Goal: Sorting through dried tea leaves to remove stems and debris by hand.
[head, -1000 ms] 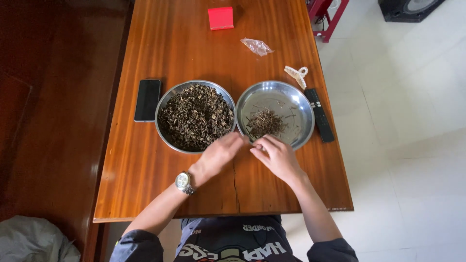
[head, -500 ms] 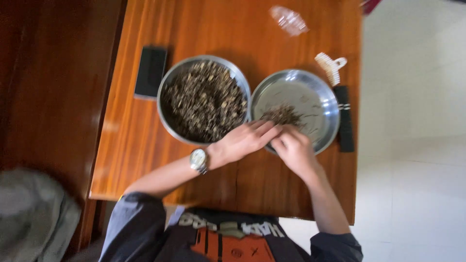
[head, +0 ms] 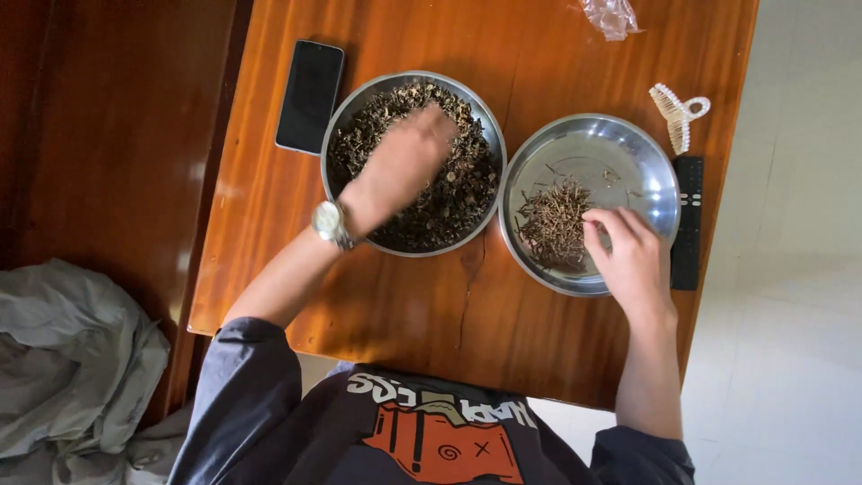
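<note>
Dried dark plant bits (head: 458,193) fill the left steel bowl (head: 346,117) on the wooden table (head: 431,305), and your left hand (head: 400,166) sits down among them, fingers pointing away from you toward the far rim. The hand is blurred, so you cannot tell whether the fingers are closed on anything. A wristwatch (head: 329,222) with a pale face rides on that wrist, just over the bowl's near edge.

The right steel bowl (head: 628,148) stands just beside the first, their rims nearly touching. It holds a small heap of thin brown stems (head: 549,224) on its left half, with the rest of the shiny bottom mostly bare. Your right hand (head: 633,256) rests over the near right part of this bowl, fingers loosely curled and pointing at the stems, fingertips at the edge of the heap; no firm grip on anything shows. The two hands are well apart, one in each bowl.

A black phone (head: 309,95) lies face up to the left of the full bowl, near its rim. A cream hair claw clip (head: 678,112) lies beyond the right bowl near the table's right edge, and a black remote control (head: 688,224) lies along that edge just beside the bowl. A crumpled clear plastic bag (head: 611,16) sits at the far end of the table. Grey cloth (head: 72,359) is heaped on the floor to your left.
</note>
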